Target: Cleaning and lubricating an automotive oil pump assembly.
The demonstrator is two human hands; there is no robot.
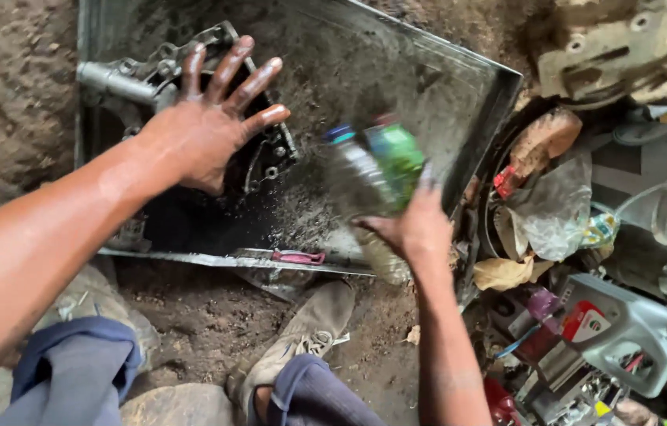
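Observation:
A dirty metal tray (459,87) lies on the ground, holding a greasy metal engine part (124,79) at its left. My left hand (207,126) hovers over that part with fingers spread, holding nothing. My right hand (416,229) grips a plastic bottle (369,181) with a green label and blue cap, tilted over the tray's right side and blurred by motion. Dark oily liquid pools in the tray's near left corner.
A pink-handled tool (298,257) rests on the tray's near rim. My shoe (302,335) stands on the dirt below it. To the right lie a crumpled plastic bag (554,209), a grey jug (625,327) and other oily parts and scrap.

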